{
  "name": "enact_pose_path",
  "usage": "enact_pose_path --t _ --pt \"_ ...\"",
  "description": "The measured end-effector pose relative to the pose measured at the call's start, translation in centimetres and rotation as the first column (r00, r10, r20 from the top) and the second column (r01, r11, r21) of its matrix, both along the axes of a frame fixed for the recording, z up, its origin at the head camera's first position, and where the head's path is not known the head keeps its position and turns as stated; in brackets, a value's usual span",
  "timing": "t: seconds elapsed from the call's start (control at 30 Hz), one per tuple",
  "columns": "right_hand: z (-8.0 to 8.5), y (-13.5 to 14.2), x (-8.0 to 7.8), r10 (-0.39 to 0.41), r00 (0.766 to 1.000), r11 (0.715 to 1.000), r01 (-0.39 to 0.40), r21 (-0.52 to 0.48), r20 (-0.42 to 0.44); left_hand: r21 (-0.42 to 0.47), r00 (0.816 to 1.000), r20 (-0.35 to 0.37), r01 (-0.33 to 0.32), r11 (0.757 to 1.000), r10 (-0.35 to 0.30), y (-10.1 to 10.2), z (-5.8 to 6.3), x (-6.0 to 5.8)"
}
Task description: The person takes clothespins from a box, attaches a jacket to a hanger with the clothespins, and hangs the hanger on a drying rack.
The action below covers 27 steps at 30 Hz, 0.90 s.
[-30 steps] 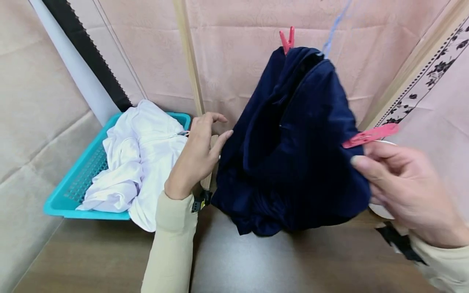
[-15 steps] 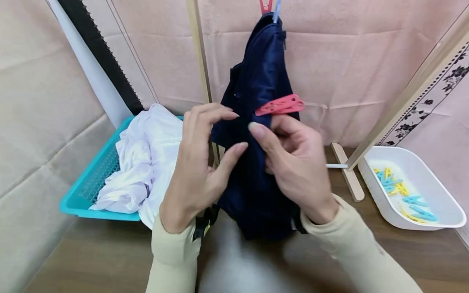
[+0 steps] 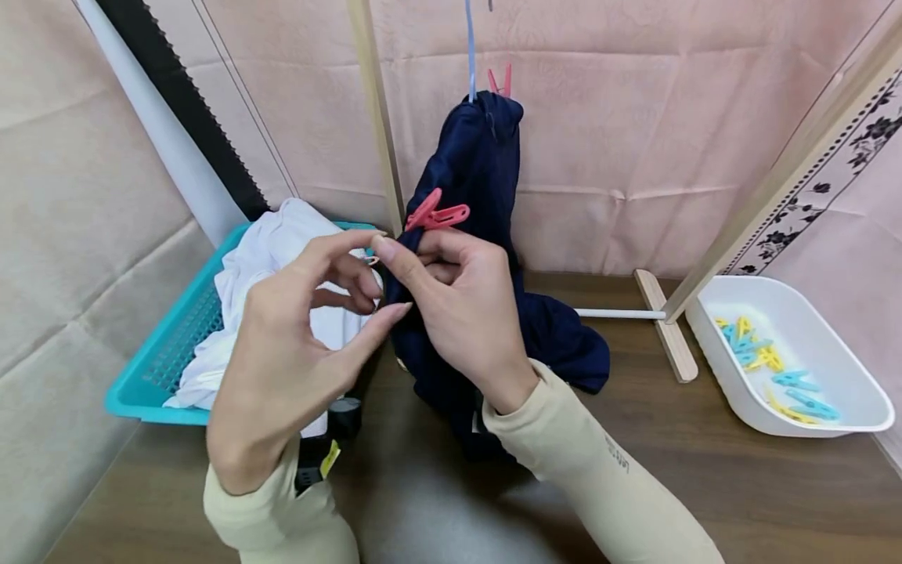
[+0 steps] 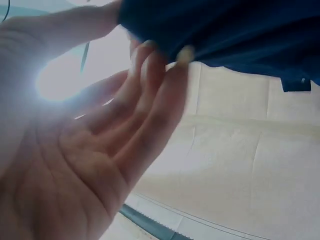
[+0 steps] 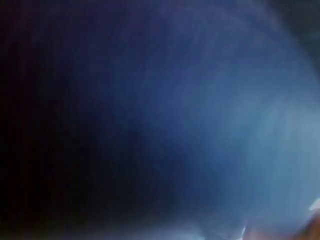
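A navy garment hangs from a blue cord, with a pink clothespin at its top. My right hand pinches the garment's left edge between thumb and fingers. Just above those fingers, a second pink clothespin is clipped on the edge. My left hand is at the same edge, index fingertip beside the right thumb, its own thumb lower on the cloth and apart from the index. In the left wrist view its fingertips touch the cloth's hem. Blurred navy cloth fills the right wrist view.
A teal basket with white clothing stands at left. At right is a white tub with yellow and blue clothespins. Wooden posts and a white bar surround the garment.
My right hand has carried the garment's edge and its clothespin leftward to my left hand. The cloth has turned and narrowed, uncovering the tub at right. The left hand has shifted slightly left.
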State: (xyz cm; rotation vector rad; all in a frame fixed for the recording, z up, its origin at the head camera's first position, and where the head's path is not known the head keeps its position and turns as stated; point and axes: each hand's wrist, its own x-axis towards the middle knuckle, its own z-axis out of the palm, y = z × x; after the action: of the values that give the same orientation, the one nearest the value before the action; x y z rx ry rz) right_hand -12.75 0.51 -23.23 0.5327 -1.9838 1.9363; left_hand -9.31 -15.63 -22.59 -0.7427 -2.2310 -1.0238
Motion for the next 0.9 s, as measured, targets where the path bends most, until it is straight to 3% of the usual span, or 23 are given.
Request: enact_pose_path --t 0.1,0.27,0.4,0.47,0.53,0.6,0.63,0.67,0.77,0.9 --pt "-0.4 0.0 -0.4 0.044 0.999 0.996 -0.044 0.078 0.004 0.009 0.999 0.024 -0.025 1.0 0.025 -0.8 -0.1 0.0" --pt "-1.6 2.9 -0.9 0.113 0.992 0.968 -0.098 0.23 -0.049 0.006 0.985 -0.006 -0.171 0.985 0.171 -1.5 -0.3 -0.5" --pt "-3.4 7.2 -1.7 0.015 0.999 0.934 0.003 0.357 -0.047 0.021 0.957 0.018 -0.29 0.957 0.289 -2.0 -0.4 -1.3" --pt "-4.9 9.8 -2.1 -0.038 0.999 0.86 0.04 0.509 -0.014 0.032 0.938 0.02 -0.347 0.937 0.346 -2.0 -0.5 -1.9" --pt "-6.9 12.1 -2.5 -0.06 0.997 0.747 0.007 0.665 0.057 0.048 0.92 0.012 -0.392 0.919 0.392 -1.9 -0.7 -2.5" --pt "-9.3 13.8 -2.6 -0.042 0.986 0.619 -0.1 0.779 0.16 0.07 0.902 -0.01 -0.429 0.9 0.431 -1.8 -0.8 -3.0" --pt "-10.5 14.2 -2.6 -0.023 0.975 0.57 -0.17 0.804 0.222 0.082 0.896 -0.023 -0.44 0.894 0.443 -1.8 -0.9 -3.3" --pt "-11.5 14.4 -2.6 -0.014 0.959 0.542 -0.229 0.808 0.282 0.096 0.892 -0.032 -0.445 0.89 0.45 -1.8 -1.0 -3.5" --pt "-14.2 13.7 -2.7 0.024 0.915 0.509 -0.357 0.783 0.402 0.135 0.884 -0.044 -0.456 0.88 0.465 -1.8 -1.1 -3.9" --pt "-16.1 11.7 -3.5 0.0 0.889 0.517 -0.392 0.761 0.458 0.18 0.876 -0.031 -0.468 0.865 0.481 -1.7 -1.3 -4.0"
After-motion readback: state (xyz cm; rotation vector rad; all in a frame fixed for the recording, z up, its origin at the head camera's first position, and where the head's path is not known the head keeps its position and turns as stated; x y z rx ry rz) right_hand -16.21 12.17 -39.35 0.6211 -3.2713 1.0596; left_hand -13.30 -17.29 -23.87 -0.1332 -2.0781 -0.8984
